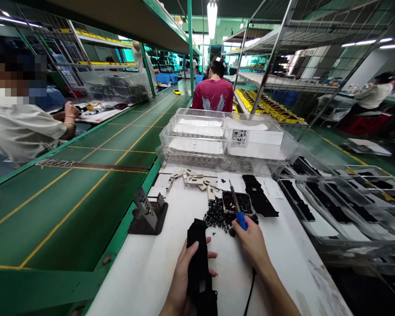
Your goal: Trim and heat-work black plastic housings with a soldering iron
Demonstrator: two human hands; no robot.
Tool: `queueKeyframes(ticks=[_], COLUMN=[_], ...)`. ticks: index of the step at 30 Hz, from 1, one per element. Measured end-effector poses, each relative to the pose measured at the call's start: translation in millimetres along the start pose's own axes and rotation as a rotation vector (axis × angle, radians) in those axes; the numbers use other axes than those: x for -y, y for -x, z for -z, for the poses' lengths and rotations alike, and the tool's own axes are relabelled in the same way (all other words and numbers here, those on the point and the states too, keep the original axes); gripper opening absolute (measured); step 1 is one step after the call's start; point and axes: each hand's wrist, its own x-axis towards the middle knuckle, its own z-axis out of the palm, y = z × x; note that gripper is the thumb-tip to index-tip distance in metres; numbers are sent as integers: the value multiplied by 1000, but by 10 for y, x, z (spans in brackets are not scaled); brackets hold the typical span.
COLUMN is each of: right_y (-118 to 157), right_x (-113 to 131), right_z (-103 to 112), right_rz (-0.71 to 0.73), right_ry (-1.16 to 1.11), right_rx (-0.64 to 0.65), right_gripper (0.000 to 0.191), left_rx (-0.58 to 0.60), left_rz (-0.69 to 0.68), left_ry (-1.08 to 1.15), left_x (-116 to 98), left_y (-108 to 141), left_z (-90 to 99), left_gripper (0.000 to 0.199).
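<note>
My left hand (184,267) is wrapped round a long black panel (199,263), held over the white worktop (145,272). In my right hand (252,239) is a soldering iron with a blue handle (241,220), its metal tip pointing up and away over a small tray of black parts (228,202). A heap of small black pieces (217,216) lies left of the tray. Several beige pieces (195,180) are scattered behind it. Another black panel (259,197) lies flat to the right of the tray. The iron's cord runs down below my right hand.
A metal stand (148,213) sits at the worktop's left edge, beside a green conveyor (85,188). Clear plastic trays (224,145) are stacked at the back, with more trays of black panels (332,206) on the right. People sit ahead and on both sides.
</note>
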Motion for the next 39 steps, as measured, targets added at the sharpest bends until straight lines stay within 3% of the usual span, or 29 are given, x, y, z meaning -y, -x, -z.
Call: queueKeyframes(ticks=[6, 12, 18, 24, 27, 30, 34, 39], right_y=[182, 61, 128, 379, 492, 568, 620, 640], right_x=[115, 98, 126, 339, 454, 494, 445, 411], right_z=[24, 3, 100, 205, 182, 87, -78, -218], right_rz=[-80, -113, -174, -185, -141, -98, -144, -142], right_ry=[-405, -604, -633, -586, -515, -470, -440, -478], right_rx=[177, 114, 155, 233, 201, 158, 194, 238], right_gripper=[40, 44, 45, 39, 36, 32, 35, 37], left_rx=[176, 151, 86, 261, 303, 271, 184, 52], left_rz=[-30, -63, 10, 195, 175, 49, -54, -34], left_ry=[33, 31, 51, 134, 165, 78, -38, 60], left_x=[-9, 34, 21, -25, -5, 29, 48, 73], left_y=[-12, -75, -41, 36, 32, 9, -20, -65], left_z=[-146, -189, -165, -211, -209, -216, -228, -171], left_gripper=[56, 57, 54, 53, 47, 48, 40, 23])
